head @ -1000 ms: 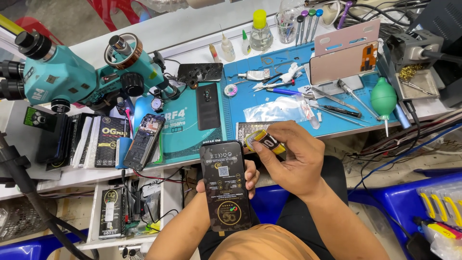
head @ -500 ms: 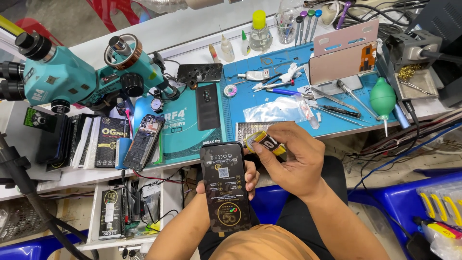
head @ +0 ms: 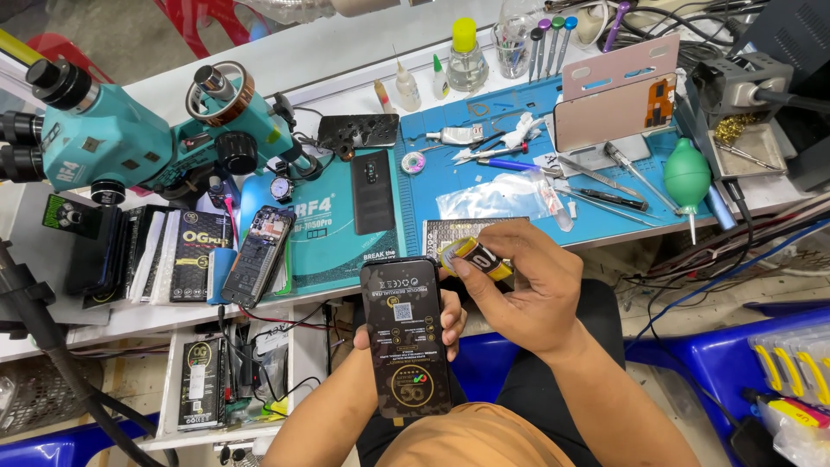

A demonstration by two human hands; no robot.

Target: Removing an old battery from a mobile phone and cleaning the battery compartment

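Note:
My left hand holds a black phone-shaped panel upright over my lap, its printed face toward me; only my fingertips show past its right edge. My right hand is closed on a small yellow and black tube and presses its tip against the top right corner of the panel. Both hands are just in front of the bench edge.
A teal microscope stands at the left. On the blue work mat lie a black phone, tweezers, screwdrivers and a clear plastic bag. An opened phone, a green air blower and blue bins are nearby.

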